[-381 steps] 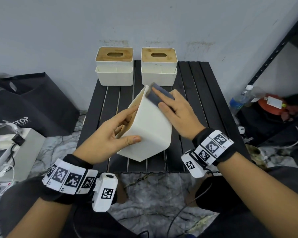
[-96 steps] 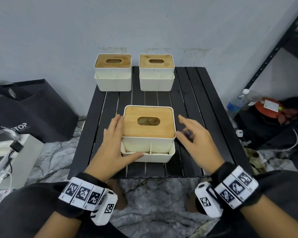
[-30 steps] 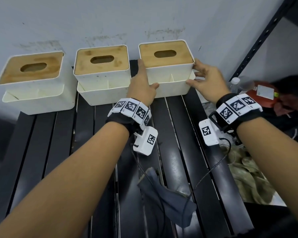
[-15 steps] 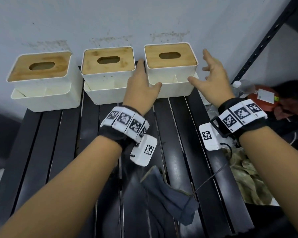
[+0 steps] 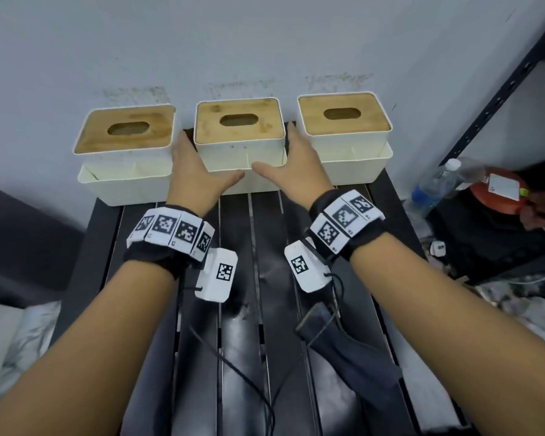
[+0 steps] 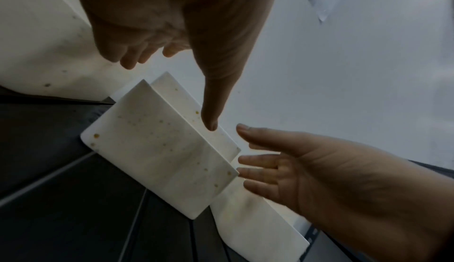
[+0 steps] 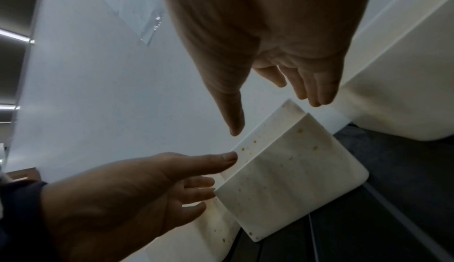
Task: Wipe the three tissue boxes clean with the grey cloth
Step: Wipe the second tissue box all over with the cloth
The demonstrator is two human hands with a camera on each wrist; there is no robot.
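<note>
Both hands are reaching forward to the middle box (image 5: 239, 136), the left hand (image 5: 193, 171) at its left side, the right hand (image 5: 299, 168) at its right, fingers straight and spread wide, holding nothing. We are flanking the box evenly; whether the palms are touching its walls we cannot tell. Its long axis is running left to right, parallel to the wall. Spots are showing on its front tray in the wrist views. The cloth (image 5: 346, 350) is lying on the bench (image 5: 243, 357) behind the wrists, nearer the right arm. We are judging a two-handed pull toward us as next.
</note>
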